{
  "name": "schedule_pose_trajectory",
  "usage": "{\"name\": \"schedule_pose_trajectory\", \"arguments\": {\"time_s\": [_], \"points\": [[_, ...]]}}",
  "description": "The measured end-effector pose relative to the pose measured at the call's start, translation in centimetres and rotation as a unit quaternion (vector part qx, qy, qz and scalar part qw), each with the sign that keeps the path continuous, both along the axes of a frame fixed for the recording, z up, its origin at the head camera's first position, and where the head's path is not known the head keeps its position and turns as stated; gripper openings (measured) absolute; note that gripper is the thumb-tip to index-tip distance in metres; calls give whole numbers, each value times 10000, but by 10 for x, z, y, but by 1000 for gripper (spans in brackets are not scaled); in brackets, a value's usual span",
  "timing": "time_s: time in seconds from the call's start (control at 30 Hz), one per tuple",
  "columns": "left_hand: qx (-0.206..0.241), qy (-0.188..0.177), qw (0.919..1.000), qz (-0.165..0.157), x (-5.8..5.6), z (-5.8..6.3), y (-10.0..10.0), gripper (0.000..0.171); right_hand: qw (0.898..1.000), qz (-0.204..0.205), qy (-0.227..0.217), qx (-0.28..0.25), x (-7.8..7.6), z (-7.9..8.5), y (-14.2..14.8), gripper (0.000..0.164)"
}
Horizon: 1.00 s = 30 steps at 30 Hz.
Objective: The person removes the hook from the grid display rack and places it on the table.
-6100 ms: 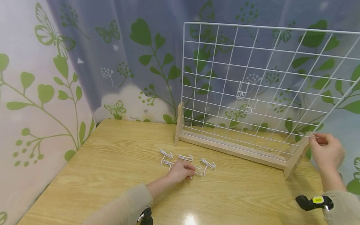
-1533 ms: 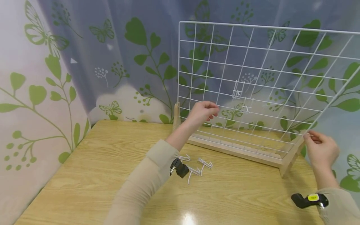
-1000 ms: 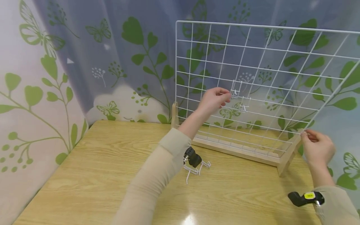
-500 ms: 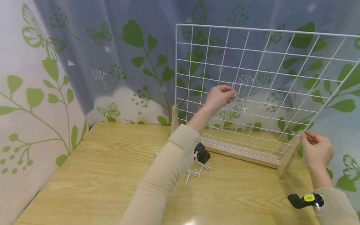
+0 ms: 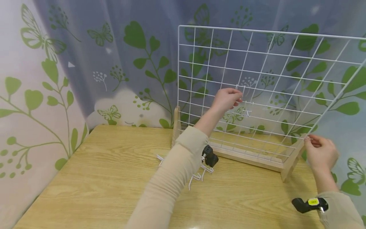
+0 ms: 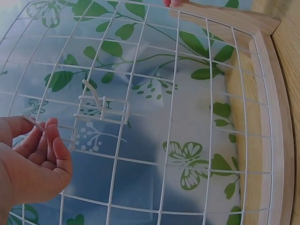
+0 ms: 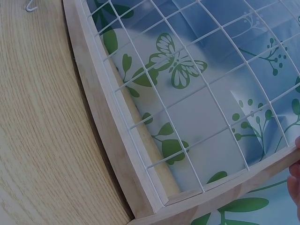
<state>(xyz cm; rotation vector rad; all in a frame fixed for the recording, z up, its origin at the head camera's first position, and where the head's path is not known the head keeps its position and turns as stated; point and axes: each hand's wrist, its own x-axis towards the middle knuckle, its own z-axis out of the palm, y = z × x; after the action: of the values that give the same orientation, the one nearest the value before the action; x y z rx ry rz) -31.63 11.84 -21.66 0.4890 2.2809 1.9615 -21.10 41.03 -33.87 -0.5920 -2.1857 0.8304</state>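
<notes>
A white wire grid panel stands upright in a wooden base. My left hand reaches up to it and pinches the prong of a white wire hook at the grid, mostly hidden by the fingers in the head view. Just lower and to the right, a second hook hangs on the grid wires. At the panel's lower right, my right hand grips the grid's edge by the top of the wooden end piece; only its fingers show in the right wrist view.
Several loose white hooks lie on the wooden table, among them a hook and another hook; my left sleeve covers part of the group. A patterned curtain hangs close behind the panel.
My left hand has risen from the loose hooks on the table to the grid, moved right to the upper hook and settled there. The right hand has stayed at the panel's edge.
</notes>
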Motion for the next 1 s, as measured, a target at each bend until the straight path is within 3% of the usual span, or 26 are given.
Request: {"name": "schedule_pose_trajectory", "arguments": {"time_s": [0.27, 0.57, 1.0], "points": [[210, -92, 9997, 46, 0, 0, 0, 20, 10000, 24, 40, 88, 1, -2, -2, 35], [773, -194, 9968, -14, 1, 5, 2, 17, 10000, 35, 47, 29, 0, -2, 0, 35], [756, -165, 9966, -277, 16, 9, -3, 13, 9995, 86, 263, 134, 0, -2, -2, 34]]}}
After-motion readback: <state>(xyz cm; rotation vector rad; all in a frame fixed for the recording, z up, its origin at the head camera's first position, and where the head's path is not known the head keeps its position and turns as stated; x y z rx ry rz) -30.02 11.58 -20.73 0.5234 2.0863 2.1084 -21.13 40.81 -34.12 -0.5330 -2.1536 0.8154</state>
